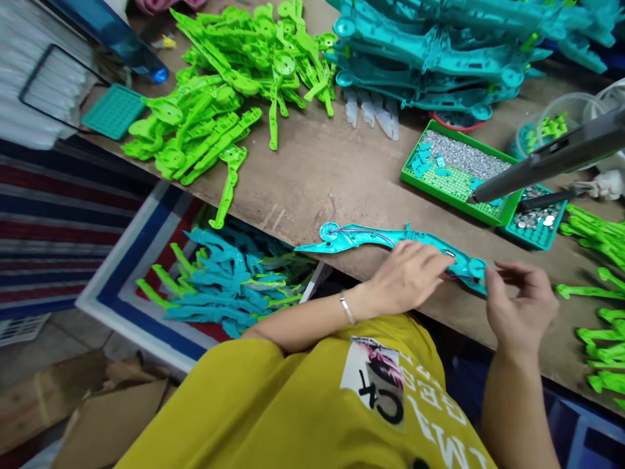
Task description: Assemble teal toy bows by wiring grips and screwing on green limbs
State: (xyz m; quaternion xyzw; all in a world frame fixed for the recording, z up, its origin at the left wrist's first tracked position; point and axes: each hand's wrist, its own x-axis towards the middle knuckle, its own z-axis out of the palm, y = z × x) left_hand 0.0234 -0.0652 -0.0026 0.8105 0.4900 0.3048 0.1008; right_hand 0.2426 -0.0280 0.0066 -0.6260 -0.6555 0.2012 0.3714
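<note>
1. Over on my left, a teal perforated tray (114,111) sits at the tabletop's (312,169) edge, partly covered by a pile of lime-green parts (219,85); they overlap so much that I can't count them.
2. Below that edge, a striped container (141,234) holds loose teal and green pieces (229,280); my left forearm and yellow shirt (273,397) cover its near side.
3. In front of me, the long teal piece (361,236) lies along the near edge, its pointed tip to the left and thin wires (359,229) along it. Its middle is hidden under my left hand (413,273).
4. That hand is palm down, wrist nearly straight, fingers bent across the piece. The fingertips are partly out of sight, so I can't tell whether I grip it or just press on it.
5. Beyond, a green tray (439,192) contains small silvery bits, too fine to make out singly.
6. My right hand (520,299) comes up from below, fingers curled, thumb at the piece's right end; I can't tell if it's pinching anything.
7. A grey pointed tool (551,156) slants over the green tray, its back end cut off at the right, as are more green parts (605,352).
</note>
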